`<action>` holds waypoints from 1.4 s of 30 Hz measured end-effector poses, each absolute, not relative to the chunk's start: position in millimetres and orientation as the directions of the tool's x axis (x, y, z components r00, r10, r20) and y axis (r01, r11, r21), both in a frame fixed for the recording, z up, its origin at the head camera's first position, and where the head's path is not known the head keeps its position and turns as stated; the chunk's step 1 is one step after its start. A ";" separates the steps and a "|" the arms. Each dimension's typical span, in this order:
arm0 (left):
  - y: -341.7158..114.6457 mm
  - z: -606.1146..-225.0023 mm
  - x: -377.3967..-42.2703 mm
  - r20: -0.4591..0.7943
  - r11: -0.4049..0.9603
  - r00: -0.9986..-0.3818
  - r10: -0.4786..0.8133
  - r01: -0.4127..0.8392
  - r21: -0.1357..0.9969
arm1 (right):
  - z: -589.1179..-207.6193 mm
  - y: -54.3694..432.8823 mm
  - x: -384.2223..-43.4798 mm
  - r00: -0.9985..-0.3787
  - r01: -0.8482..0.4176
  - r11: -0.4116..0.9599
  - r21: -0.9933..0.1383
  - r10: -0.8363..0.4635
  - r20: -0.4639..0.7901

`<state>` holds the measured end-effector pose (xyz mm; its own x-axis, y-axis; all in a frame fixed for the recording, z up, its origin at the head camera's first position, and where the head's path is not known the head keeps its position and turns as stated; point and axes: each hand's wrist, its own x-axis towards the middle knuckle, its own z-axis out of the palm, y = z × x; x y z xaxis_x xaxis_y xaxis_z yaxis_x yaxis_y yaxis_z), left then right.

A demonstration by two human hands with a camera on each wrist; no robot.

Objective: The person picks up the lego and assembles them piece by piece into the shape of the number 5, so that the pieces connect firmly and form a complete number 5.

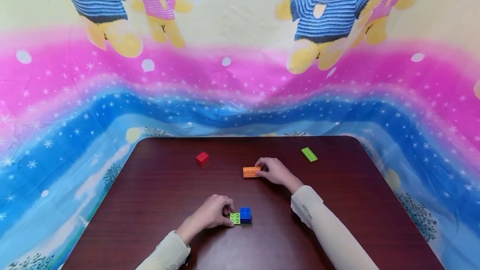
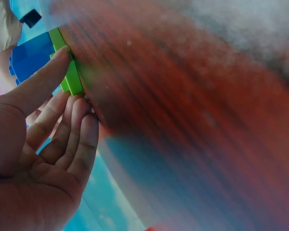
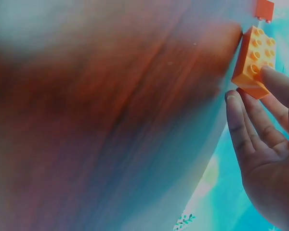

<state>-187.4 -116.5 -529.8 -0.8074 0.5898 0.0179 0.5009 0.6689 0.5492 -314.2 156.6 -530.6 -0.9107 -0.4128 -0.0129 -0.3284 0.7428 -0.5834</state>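
Observation:
Near the front of the dark table, my left hand pinches the left end of a flat green building brick between thumb and fingers. A blue brick is stacked on the green one's right half, its studs up. Farther back, my right hand pinches the right end of an orange brick. In the right wrist view the thumb lies on the studded face of the orange brick, and the fingers come from beneath its end.
A red brick sits toward the back left of the table. Another flat green brick lies at the back right, beyond my right hand. A printed cloth with bears hangs around the table's far and side edges.

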 end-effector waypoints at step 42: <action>-116.5 -530.1 -186.9 0.022 0.660 -0.815 0.579 0.485 0.573 | -532.4 167.4 -287.6 -0.905 -0.326 0.726 -0.606 -0.425 -0.023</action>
